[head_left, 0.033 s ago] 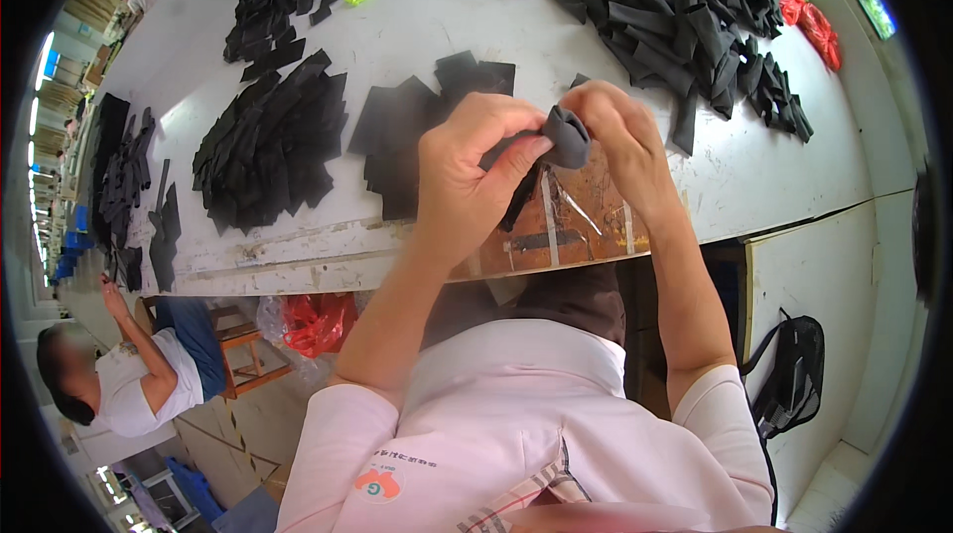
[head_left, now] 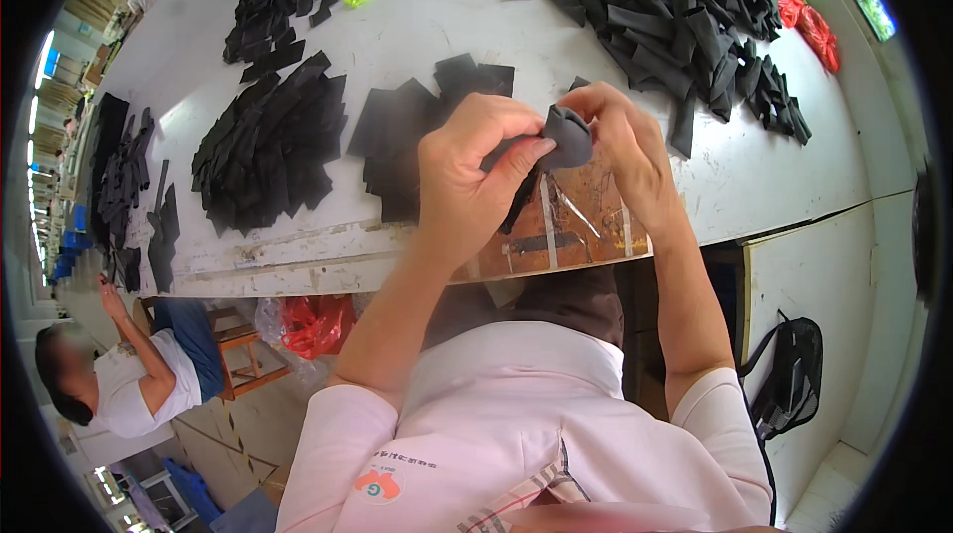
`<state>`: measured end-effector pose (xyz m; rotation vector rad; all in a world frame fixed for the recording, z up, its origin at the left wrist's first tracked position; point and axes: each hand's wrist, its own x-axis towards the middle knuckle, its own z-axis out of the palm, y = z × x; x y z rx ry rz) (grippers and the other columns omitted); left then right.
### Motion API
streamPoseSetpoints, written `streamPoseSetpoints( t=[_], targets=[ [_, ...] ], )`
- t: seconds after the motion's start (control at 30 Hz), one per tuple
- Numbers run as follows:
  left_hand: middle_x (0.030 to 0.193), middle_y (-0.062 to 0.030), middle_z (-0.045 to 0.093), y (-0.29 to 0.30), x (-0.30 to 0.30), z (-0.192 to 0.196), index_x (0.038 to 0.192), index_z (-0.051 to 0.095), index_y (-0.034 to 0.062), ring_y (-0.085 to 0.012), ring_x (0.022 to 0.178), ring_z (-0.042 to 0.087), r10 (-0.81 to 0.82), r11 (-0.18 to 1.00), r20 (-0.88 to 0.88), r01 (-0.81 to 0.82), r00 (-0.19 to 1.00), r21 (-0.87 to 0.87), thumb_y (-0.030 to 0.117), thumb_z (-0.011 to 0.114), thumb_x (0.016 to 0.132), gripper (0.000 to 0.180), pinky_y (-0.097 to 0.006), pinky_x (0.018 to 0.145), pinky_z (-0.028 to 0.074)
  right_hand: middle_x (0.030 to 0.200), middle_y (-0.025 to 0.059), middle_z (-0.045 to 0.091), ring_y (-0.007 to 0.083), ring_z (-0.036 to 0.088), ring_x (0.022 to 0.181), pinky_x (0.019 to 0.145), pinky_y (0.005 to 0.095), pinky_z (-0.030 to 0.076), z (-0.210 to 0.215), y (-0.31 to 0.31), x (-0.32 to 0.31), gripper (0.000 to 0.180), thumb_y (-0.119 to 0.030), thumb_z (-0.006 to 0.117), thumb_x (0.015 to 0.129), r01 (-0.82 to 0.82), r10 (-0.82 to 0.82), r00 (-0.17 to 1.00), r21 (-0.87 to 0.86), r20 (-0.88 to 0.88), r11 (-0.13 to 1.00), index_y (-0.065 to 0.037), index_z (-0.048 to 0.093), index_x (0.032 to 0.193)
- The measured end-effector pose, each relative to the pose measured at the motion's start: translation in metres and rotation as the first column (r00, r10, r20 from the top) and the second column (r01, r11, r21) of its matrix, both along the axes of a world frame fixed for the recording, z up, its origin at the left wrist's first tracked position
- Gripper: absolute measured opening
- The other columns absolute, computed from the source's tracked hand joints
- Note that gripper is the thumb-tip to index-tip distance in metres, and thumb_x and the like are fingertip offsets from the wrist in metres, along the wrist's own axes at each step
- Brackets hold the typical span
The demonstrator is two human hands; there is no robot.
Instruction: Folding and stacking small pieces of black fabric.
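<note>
Above the near part of the table, both my hands are closed on one dark grey fabric piece, which is bent into a rounded, tube-like shape. My left hand pinches its left side between thumb and fingers. On the far right side, the fingers of my right hand grip it, their tips partly hidden behind the cloth. A darker strip of cloth hangs below the left hand. Just beyond the left hand lie flat black fabric pieces, partly covered by it.
A fanned stack of black pieces lies to the left, with another heap behind it. At the far right is a large pile of dark grey tubular pieces. A worn brown board lies at the near edge. Another person sits at left.
My right hand has shifted slightly, and its fingers sit a little differently on the fabric piece. The piece has turned slightly; the left hand stays nearly still.
</note>
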<state>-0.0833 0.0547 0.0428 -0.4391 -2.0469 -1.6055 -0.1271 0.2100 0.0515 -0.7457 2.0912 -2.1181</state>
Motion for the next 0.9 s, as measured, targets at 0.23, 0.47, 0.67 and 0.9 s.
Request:
streamPoseSetpoints(
  t=[0.23,0.47,0.67,0.9],
  targets=[
    [0.077,-0.0071,0.056,0.002,0.005,-0.009,0.08,0.053,-0.0006,-0.01,0.067,0.05,0.056,0.963,-0.109,-0.025,0.992,0.267,-0.001,0.06,0.076,0.009,-0.02,0.061,0.041,0.062,0.0078,0.05,0.0269,0.05,0.062,0.052,0.0356,0.04,0.021,-0.002,-0.005,0.027,-0.026,0.062,0.073,0.192,0.276,0.741,0.587,-0.612,0.786,-0.004,0.051,0.064],
    [0.077,-0.0073,0.055,0.003,0.001,-0.037,0.078,0.049,-0.0016,-0.0105,0.066,0.048,0.084,0.977,-0.01,-0.08,0.996,0.195,0.001,0.06,0.077,0.011,-0.02,0.062,0.04,0.057,0.0092,0.049,0.0287,0.05,0.055,0.051,0.0369,0.039,-0.022,-0.001,-0.002,0.027,-0.024,0.062,0.075,0.066,0.219,0.885,0.576,-0.412,0.815,-0.003,0.05,0.062],
    [0.086,-0.0068,0.057,0.006,0.012,-0.042,0.087,0.053,-0.002,-0.01,0.074,0.051,0.007,0.927,0.194,-0.079,0.981,0.366,0.003,0.056,0.082,0.007,-0.022,0.067,0.042,0.056,0.0103,0.049,0.0298,0.05,0.056,0.05,0.0379,0.038,-0.036,-0.003,-0.003,0.034,-0.026,0.061,0.075,0.073,0.207,0.876,0.543,-0.435,0.836,-0.002,0.044,0.057],
    [0.089,-0.0138,0.061,0.019,0.001,0.0,0.091,0.053,-0.0044,-0.0205,0.094,0.056,-0.25,0.821,0.101,0.156,0.963,0.549,0.004,0.055,0.081,0.013,-0.034,0.086,0.042,0.063,0.0107,0.053,0.0303,0.052,0.061,0.052,0.0372,0.041,-0.031,0.004,-0.004,0.023,-0.022,0.059,0.077,0.077,0.24,0.822,0.519,-0.516,0.851,-0.003,0.053,0.067]
  ],
)
